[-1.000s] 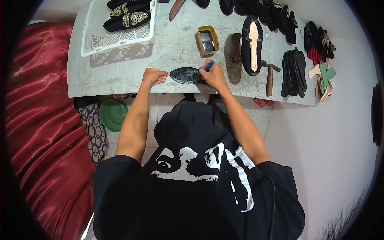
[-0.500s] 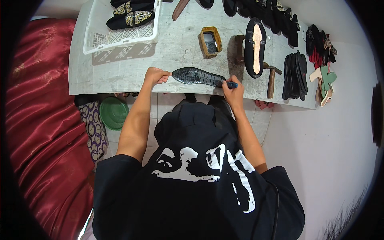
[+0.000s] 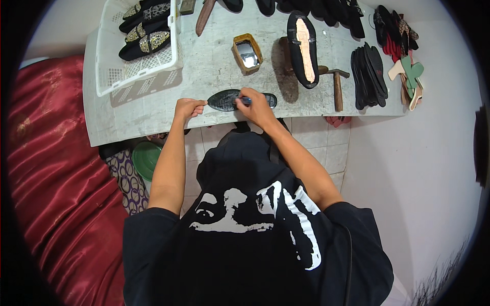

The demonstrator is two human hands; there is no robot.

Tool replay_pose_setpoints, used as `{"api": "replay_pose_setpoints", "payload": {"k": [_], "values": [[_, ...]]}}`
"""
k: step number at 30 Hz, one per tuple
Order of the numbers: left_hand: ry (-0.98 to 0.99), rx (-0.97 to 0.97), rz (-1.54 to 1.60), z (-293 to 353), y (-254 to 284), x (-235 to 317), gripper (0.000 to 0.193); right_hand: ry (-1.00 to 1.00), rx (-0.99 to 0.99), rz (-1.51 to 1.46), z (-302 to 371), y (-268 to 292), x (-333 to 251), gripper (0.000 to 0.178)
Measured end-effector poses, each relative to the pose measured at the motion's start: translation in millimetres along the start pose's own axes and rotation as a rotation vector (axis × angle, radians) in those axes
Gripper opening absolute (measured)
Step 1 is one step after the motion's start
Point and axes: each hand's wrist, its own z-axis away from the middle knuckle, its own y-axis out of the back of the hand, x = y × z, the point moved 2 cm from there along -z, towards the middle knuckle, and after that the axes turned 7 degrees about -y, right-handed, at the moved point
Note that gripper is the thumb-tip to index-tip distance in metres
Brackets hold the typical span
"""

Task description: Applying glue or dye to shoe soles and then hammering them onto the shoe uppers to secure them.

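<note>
A black shoe sole lies flat along the table's near edge, its toe pointing left and its tread pattern up. The toe tip is pinched between the thumb and fingers of my left hand. Over the sole's middle, my right hand is closed on a small brush with a blue handle and hides part of the sole. The brush's working end is hidden by the fingers. Beyond the sole stands a yellowish-brown tub with shiny liquid inside.
An upturned black shoe with a pale bottom rests on a stand, a hammer beside it. Black soles are stacked at right. A white plastic basket holds decorated shoes at the far left. More black shoes line the back.
My right hand has moved left with the brush, from the sole's heel end to its middle. My left hand still pinches the toe. The view has shifted slightly.
</note>
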Motion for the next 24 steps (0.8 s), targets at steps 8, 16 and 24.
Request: {"api": "replay_pose_setpoints", "payload": {"k": [8,16,24], "values": [[-0.003,0.016,-0.027,8.0,-1.6,12.8,0.027,-0.353,0.258,0.176,45.6,84.5,31.9,0.018],[-0.469,0.369,-0.256,31.8,-30.3,45.4,0.02,-0.066,0.454,0.002,1.5,76.6,-25.7,0.013],[-0.703,0.037,-0.094,7.5,-128.6,97.8,0.05,-0.322,0.519,-0.176,-65.5,41.5,-13.5,0.024]]}}
